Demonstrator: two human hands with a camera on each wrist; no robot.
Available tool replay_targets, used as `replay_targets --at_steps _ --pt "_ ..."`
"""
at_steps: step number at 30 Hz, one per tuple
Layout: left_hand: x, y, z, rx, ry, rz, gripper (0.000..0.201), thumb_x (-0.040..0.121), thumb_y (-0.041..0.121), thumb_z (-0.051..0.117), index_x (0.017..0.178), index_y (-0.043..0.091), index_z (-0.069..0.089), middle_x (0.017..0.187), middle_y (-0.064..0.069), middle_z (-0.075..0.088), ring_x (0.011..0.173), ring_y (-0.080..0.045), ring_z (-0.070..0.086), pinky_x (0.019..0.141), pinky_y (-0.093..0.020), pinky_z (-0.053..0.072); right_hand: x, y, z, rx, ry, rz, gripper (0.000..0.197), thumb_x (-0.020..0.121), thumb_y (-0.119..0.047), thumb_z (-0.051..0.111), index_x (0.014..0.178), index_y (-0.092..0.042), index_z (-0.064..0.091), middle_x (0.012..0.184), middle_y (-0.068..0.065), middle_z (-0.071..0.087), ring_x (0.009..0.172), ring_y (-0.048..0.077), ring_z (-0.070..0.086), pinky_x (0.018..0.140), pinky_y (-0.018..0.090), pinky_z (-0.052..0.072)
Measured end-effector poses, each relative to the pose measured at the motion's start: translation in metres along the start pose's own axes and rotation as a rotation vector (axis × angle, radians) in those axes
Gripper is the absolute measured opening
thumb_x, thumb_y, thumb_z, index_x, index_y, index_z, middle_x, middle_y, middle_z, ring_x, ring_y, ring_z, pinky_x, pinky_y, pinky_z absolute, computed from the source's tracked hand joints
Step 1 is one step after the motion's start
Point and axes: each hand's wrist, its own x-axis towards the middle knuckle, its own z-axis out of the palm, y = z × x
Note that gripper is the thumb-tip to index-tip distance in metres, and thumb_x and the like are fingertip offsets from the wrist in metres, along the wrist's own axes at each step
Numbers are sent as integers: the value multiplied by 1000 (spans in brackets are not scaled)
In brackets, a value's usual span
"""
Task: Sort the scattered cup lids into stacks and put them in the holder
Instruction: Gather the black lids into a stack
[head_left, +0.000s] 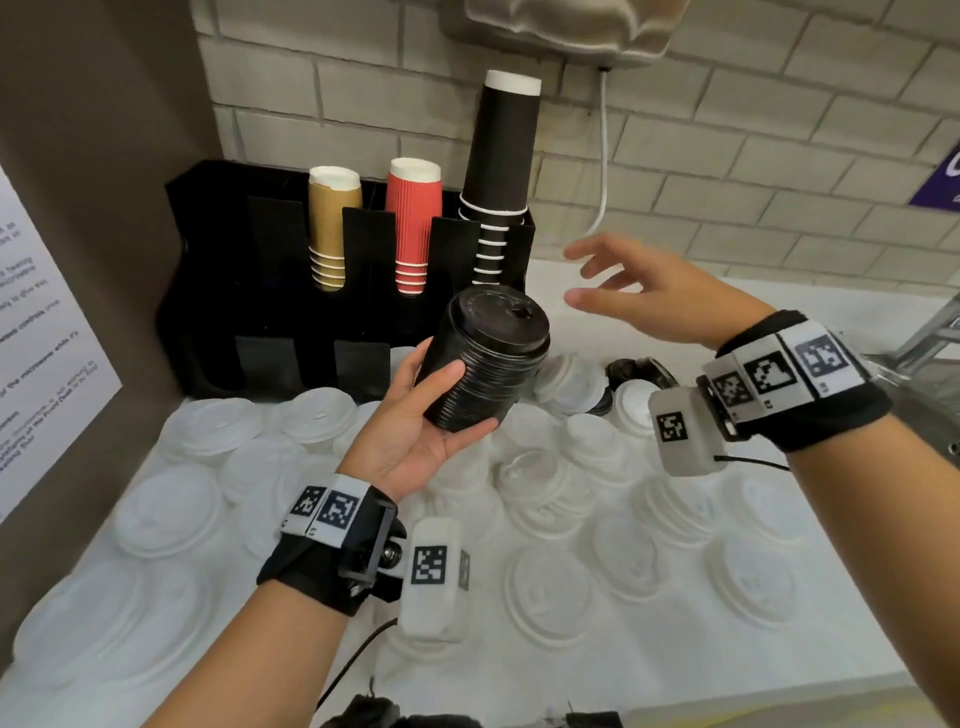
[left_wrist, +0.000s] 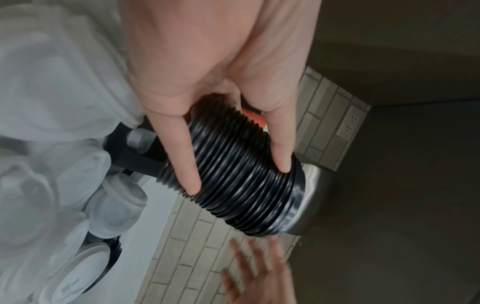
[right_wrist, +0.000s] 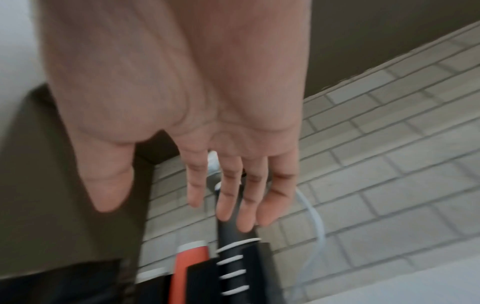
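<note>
Gripping the stack of black lids (head_left: 485, 364) from below, the left hand (head_left: 415, 431) has thumb and fingers curled round its ribbed side, tilted, up in the air above the white lids (head_left: 545, 488) scattered over the table (head_left: 810, 644), just in front of the black holder (head_left: 260, 291). The right hand (head_left: 649, 291) floats beside the stack's top, fingers spread and holding nothing.

That stack looks light but loose: thin, smooth plastic lids nested together, likely to slide apart or fan out if squeezed at one end. Best judged hold is round the middle of the side, with the free hand capping the top.

The left wrist view shows what the head view hides: two fingers (left_wrist: 281, 156) lying lengthwise along the ridges, and some lower rims sitting uneven. The right wrist view shows the empty palm and, past the fingers, the red cups (right_wrist: 191, 267) and black cups (right_wrist: 233, 246) in the holder; the stack is out of its sight.
</note>
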Motion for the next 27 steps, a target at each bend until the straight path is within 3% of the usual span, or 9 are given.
replay_targets --at_steps 2,4,6,8,11,16,21,23,27 --pt "2 5 -4 -9 12 5 66 76 19 69 138 27 49 124 -6 68 107 -28 68 69 -41 59 -3 30 -8 -30 8 195 35 88 -41 62 121 -32 54 111 -11 56 94 6 57 71 20 45" --pt "3 8 -7 -19 20 8 66 77 19 68 139 27 47 125 -7 67 109 -28 67 69 -40 59 -8 64 -12 -121 -65 390 37 91 -39 60 125 -27 53 119 -2 58 104 18 56 85 28 45" --pt "3 11 -11 -12 12 10 65 79 20 66 140 28 46 127 -7 66 112 -29 66 71 -39 59 -16 98 -11 -233 -158 556 40 93 -37 56 131 -22 52 124 3 57 109 22 53 94 33 45" --pt "2 15 -15 -13 6 13 64 80 20 65 141 29 45 128 -7 65 114 -29 65 71 -38 59 -23 129 -7 -359 -226 692 44 95 -35 54 135 -18 50 128 6 53 114 25 50 92 31 43" --pt "0 17 -19 -6 -8 26 64 81 21 64 142 28 45 130 -7 64 116 -29 64 71 -37 59 -30 166 3 -502 -308 823 55 95 -39 53 144 -19 38 152 7 33 138 27 34 112 36 29" --pt "-3 13 -20 47 11 57 64 81 22 64 142 28 44 129 -5 65 114 -27 65 73 -37 59 -34 193 19 -429 -320 916 74 90 -56 51 151 -26 21 157 6 23 142 28 28 112 36 25" --pt "-2 11 -20 54 27 81 62 82 22 64 141 28 46 127 -4 66 114 -26 65 73 -38 59 -31 212 30 -429 -276 932 65 94 -53 44 149 -23 24 153 11 31 135 31 38 102 33 31" --pt "-2 9 -20 58 35 92 62 82 22 64 141 27 46 129 -4 65 115 -27 64 74 -38 59 -31 214 29 -446 -259 916 63 93 -50 47 147 -24 25 149 13 36 129 33 43 94 33 33" --pt "-2 5 -20 75 57 107 60 84 23 64 141 27 46 130 -3 64 116 -27 64 74 -38 59 -25 203 6 -315 -342 800 73 83 -49 64 142 -34 24 140 10 42 121 31 47 92 37 42"
